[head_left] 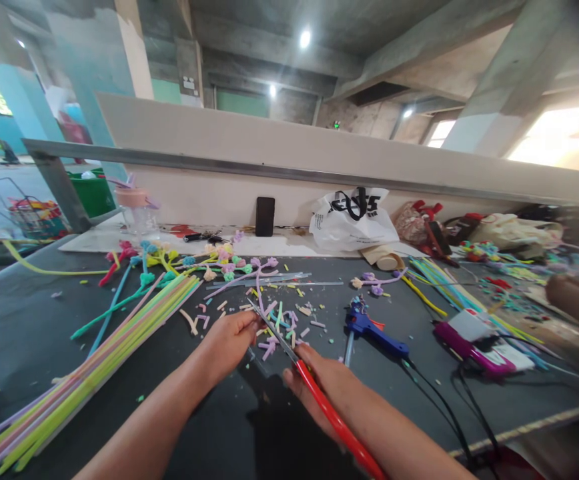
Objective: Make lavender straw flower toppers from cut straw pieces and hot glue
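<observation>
My right hand [327,380] is closed around the red handles of a pair of scissors [314,387]. Their metal blades point up and left, with the tips beside the fingers of my left hand [232,337]. That hand is pinched on a fuzzy purple pipe cleaner [259,290], whose upper end runs up toward small purple flower shapes. Part of the stem is hidden behind the blades and fingers. Short cut pieces [269,343] of pipe cleaner in purple, green and yellow lie scattered around both hands.
A bundle of long pipe cleaners [104,367] lies at left, with fuzzy flowers [224,257] behind. Right of my hands are a blue glue gun [377,335] with a cord and a magenta device [474,350]. A phone [265,217] leans at the back. Another person's hand [577,303] is at far right.
</observation>
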Available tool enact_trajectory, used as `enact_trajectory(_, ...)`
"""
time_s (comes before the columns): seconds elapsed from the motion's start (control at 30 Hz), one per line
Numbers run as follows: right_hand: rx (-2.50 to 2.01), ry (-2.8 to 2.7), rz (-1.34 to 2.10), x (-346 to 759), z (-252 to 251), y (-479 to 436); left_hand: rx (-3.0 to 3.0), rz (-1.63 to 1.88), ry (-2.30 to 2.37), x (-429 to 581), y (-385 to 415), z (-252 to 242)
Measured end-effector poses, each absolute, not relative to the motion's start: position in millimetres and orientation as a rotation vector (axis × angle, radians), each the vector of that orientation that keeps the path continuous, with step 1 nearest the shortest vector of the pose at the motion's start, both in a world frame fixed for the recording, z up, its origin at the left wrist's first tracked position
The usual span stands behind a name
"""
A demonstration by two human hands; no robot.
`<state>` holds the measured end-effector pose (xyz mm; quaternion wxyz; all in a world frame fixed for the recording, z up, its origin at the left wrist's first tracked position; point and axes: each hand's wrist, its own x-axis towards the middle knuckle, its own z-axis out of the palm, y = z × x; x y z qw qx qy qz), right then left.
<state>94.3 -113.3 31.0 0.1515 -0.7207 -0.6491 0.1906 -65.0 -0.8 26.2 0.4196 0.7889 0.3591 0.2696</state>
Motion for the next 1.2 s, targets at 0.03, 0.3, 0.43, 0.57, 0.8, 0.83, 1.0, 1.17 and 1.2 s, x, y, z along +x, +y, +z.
enact_trajectory(0.03, -2.070, -1.869, 0.548, 94, 31, -113, 1.981, 0.678, 0.898, -65, 0, 25)
enact_trajectory(0.3, -2.087, -1.828, 0.401, 91, 24, -111, 1.979, 0.669, 0.908, -65, 1, 23)
enact_trajectory(0.43, -2.156, -1.808, 0.425, 90, 27, -108, 1.996, 0.641, 0.932, -65, -1, 24)
enact_trajectory(0.57, -2.128, -1.859, 0.477, 94, 31, -108, 2.011, 0.646, 0.937, -65, 1, 21)
enact_trajectory(0.8, -2.008, -1.883, 0.522, 99, 24, -113, 1.931, 0.647, 0.977, -64, 1, 23)
enact_trajectory(0.83, -2.023, -1.885, 0.520, 98, 23, -113, 1.931, 0.649, 0.974, -64, 1, 23)
enact_trajectory(1.0, -2.108, -1.839, 0.530, 97, 30, -112, 1.943, 0.646, 1.003, -64, -1, 22)
enact_trajectory(1.17, -2.064, -1.761, 0.548, 103, 32, -114, 1.931, 0.647, 0.998, -64, 0, 21)
enact_trajectory(1.2, -2.044, -1.776, 0.537, 103, 30, -114, 1.937, 0.648, 0.993, -64, 0, 21)
